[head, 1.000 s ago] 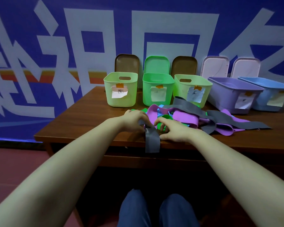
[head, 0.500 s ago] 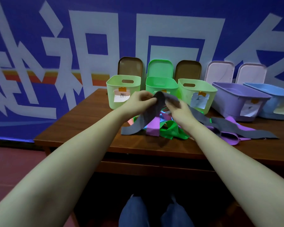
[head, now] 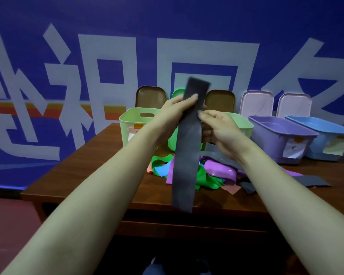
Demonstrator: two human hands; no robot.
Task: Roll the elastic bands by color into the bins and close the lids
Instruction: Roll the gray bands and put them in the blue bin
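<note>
The grey band is held up at frame centre, above the mixed pile on the table. The left hand grips it near the top end and the right hand pinches its edge just below. It hangs limp, so it is judged light and soft, best rolled from the gripped end and kept taut.

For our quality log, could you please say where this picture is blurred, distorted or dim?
Head view: grey band motion-blurred at its top; forearms stretched by the wide lens; dim light, near black under the table; glare on a purple band.
</note>
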